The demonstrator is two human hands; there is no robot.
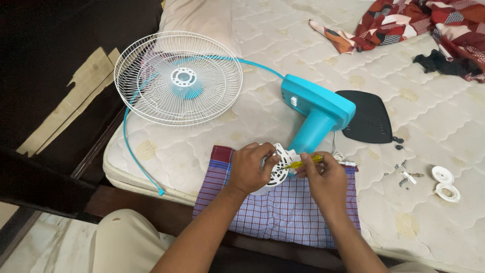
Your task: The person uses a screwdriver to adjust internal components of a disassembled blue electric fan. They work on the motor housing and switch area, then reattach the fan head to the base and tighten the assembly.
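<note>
Down near the mattress edge, the right hand [326,177] has its fingers closed round a yellow screwdriver [302,163], tip at the white motor housing [275,169]. The left hand [251,167] grips that housing, over a checked cloth [283,212]. Beyond stand the turquoise fan body [316,108] and, far left, the white fan grille [178,78]. Screws [406,177] lie to the right.

Left hand [250,168] palm-down, fingers curled in a grip. Right hand [323,178] beside it, thumb and forefinger pinched. Forearms converge.
</note>
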